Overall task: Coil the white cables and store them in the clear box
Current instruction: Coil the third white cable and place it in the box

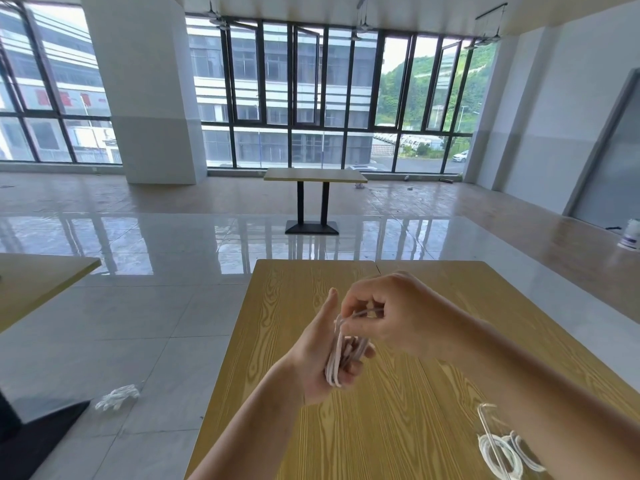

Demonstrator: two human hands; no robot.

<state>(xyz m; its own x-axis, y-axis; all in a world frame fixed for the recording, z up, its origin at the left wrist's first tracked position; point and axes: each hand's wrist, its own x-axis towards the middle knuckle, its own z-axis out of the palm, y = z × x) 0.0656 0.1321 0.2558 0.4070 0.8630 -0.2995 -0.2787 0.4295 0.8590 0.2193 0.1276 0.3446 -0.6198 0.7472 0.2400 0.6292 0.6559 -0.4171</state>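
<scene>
My left hand [320,355] holds a bundle of white cable [341,358] looped around its palm and fingers, above the wooden table [346,427]. My right hand [391,313] pinches a strand of the same cable just above the bundle, near my left thumb. The clear box [491,438] sits at the table's lower right, partly hidden by my right forearm. Inside it lie coiled white cables [502,459].
Another wooden table [41,282] stands at the left edge and a third [315,174] by the windows. A white crumpled glove or cloth [117,396] lies on the tiled floor to the left. A white container [630,233] stands on the floor at right.
</scene>
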